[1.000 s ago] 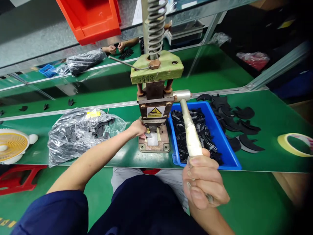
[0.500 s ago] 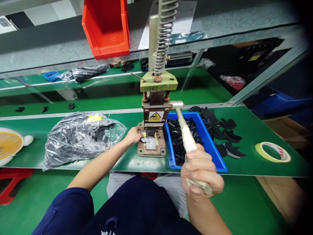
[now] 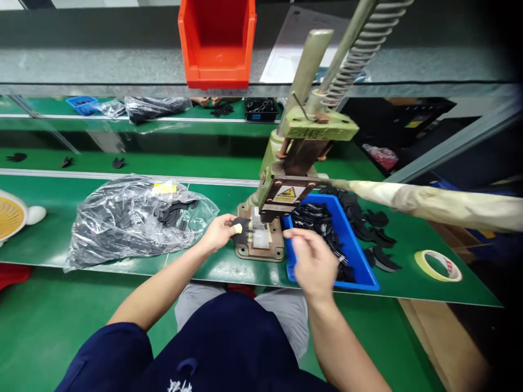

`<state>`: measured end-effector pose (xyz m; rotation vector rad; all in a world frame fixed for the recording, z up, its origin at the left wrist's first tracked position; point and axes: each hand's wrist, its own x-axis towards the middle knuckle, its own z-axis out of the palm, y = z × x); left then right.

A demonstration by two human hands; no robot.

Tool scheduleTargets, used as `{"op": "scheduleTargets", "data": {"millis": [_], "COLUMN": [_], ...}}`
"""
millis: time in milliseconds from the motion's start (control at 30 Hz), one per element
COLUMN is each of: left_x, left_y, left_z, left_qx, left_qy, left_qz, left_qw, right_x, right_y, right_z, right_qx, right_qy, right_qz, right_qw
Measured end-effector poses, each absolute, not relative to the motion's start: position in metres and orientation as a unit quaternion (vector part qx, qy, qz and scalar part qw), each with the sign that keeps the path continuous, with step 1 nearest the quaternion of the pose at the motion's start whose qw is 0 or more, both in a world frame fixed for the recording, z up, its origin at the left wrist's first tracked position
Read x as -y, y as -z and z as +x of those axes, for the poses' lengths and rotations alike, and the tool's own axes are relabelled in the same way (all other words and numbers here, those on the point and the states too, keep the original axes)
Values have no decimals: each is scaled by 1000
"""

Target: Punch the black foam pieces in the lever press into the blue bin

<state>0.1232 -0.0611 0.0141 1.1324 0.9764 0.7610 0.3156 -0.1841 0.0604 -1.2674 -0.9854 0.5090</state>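
Observation:
My left hand (image 3: 219, 233) is closed on the edge of a flat black piece (image 3: 242, 231), with a yellow patch beside the thumb tip. The piece is at the left side of the base plate (image 3: 261, 253) of a hand press (image 3: 286, 193), near its pale block. My right hand (image 3: 315, 261) is off the lever and in front of the blue bin (image 3: 359, 261), slightly blurred. Its index finger points left toward the base, and nothing shows in its fingers. The press's wrapped lever (image 3: 433, 204) sticks out to the right above the bin.
A clear plastic bag (image 3: 122, 223) of black pieces lies left of the press. Loose black curved pieces (image 3: 382, 258) and a tape roll (image 3: 439, 265) lie on the right. A red bin (image 3: 218, 73) hangs overhead; a fan (image 3: 10, 218) stands far left.
My right hand has let go of the lever and moved left toward the base. The lever has swung up to the right. My left hand has drawn the black piece leftward, away from under the press head.

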Motion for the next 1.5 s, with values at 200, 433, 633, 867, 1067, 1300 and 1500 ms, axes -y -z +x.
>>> {"op": "scheduleTargets", "data": {"millis": [200,433,633,867,1067,1300,1500], "left_x": [79,90,96,111,107,118,124], "left_y": [-40,-74,-83,-99,-71,-66,-66], "left_z": [101,84,79,74,70,55,39], "left_qx": [-336,-189,-153,-154,-306,-197,-140], "left_qy": [-290,-201,-169,-137,-199,-325,-293], "left_qz": [614,844,873,892,732,868,932], "left_qw": [653,461,432,403,575,319,160], "right_x": [169,182,201,217,207,180,166], "right_y": [-8,-6,2,-5,-9,-8,-31], "right_z": [290,282,272,261,255,270,286], "right_qx": [387,320,309,350,362,465,595], "right_qy": [-546,-781,-789,-738,-738,-628,-513], "right_qz": [-552,-391,-352,-384,-378,-447,-448], "right_qw": [497,368,397,430,426,435,426]}}
